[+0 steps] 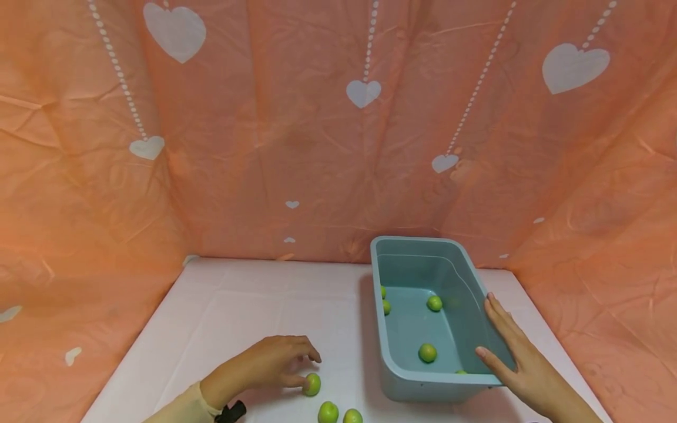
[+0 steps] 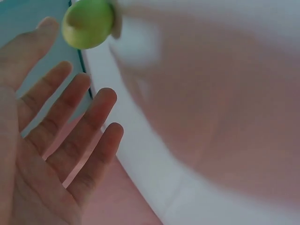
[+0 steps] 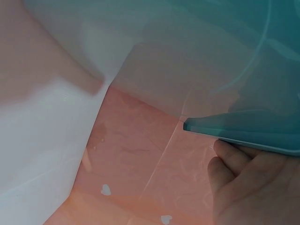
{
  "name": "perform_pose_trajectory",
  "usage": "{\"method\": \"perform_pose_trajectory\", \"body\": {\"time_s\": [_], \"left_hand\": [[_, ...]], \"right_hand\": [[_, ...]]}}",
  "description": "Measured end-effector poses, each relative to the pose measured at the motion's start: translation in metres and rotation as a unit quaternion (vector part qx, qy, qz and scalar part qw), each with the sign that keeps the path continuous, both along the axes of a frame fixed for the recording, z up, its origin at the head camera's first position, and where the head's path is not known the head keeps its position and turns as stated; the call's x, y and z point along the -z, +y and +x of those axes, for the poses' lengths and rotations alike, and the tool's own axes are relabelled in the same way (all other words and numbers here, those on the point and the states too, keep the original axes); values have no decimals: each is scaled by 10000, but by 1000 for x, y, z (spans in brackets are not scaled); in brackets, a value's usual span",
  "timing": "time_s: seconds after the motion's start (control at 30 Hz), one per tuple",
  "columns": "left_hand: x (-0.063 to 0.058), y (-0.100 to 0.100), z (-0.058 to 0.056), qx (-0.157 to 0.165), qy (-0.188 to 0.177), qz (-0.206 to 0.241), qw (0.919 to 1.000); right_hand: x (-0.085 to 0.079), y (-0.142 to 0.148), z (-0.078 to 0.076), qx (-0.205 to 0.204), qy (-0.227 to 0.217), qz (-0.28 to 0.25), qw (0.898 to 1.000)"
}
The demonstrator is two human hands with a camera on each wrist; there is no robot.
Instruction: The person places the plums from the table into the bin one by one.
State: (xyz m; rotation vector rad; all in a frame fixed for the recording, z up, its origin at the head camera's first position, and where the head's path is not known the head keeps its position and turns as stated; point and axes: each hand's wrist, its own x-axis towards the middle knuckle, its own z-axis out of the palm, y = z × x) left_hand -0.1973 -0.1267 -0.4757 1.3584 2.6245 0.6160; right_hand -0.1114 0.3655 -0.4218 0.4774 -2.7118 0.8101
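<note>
In the head view my left hand (image 1: pixel 275 359) is low over the table, its thumb at a small green lime-like fruit (image 1: pixel 313 385). The left wrist view has the fingers of this hand (image 2: pixel 65 136) spread, with a green fruit (image 2: pixel 89 23) just beyond the thumb tip; whether they touch is unclear. My right hand (image 1: pixel 529 370) rests at the near right corner of a grey-blue plastic bin (image 1: pixel 423 376), fingers along the right rim and thumb extended over the inside. From the right wrist, the fingers (image 3: pixel 229 159) lie against the outside of the rim (image 3: pixel 243 138).
Two more green fruits, one (image 1: pixel 328 412) beside another (image 1: pixel 352 416), lie at the table's near edge. Several sit in the bin, among them one fruit (image 1: pixel 427 352) near its front. A pink-orange curtain with hearts (image 1: pixel 317 147) encloses the white table (image 1: pixel 233 299).
</note>
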Motion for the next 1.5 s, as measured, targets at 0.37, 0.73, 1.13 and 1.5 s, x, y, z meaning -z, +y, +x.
{"method": "perform_pose_trajectory", "body": {"time_s": [0.37, 0.73, 1.13, 1.5], "left_hand": [[11, 0, 2, 110, 4, -64, 9999], [13, 2, 4, 98, 97, -147, 9998], [5, 0, 2, 33, 218, -5, 9998], [-8, 1, -6, -309, 316, 395, 9982]], "right_hand": [[0, 0, 0, -27, 88, -21, 10000], [1, -1, 0, -105, 122, -41, 9999], [0, -2, 0, -86, 158, -42, 9998], [0, -3, 1, -172, 223, -121, 9995]]}}
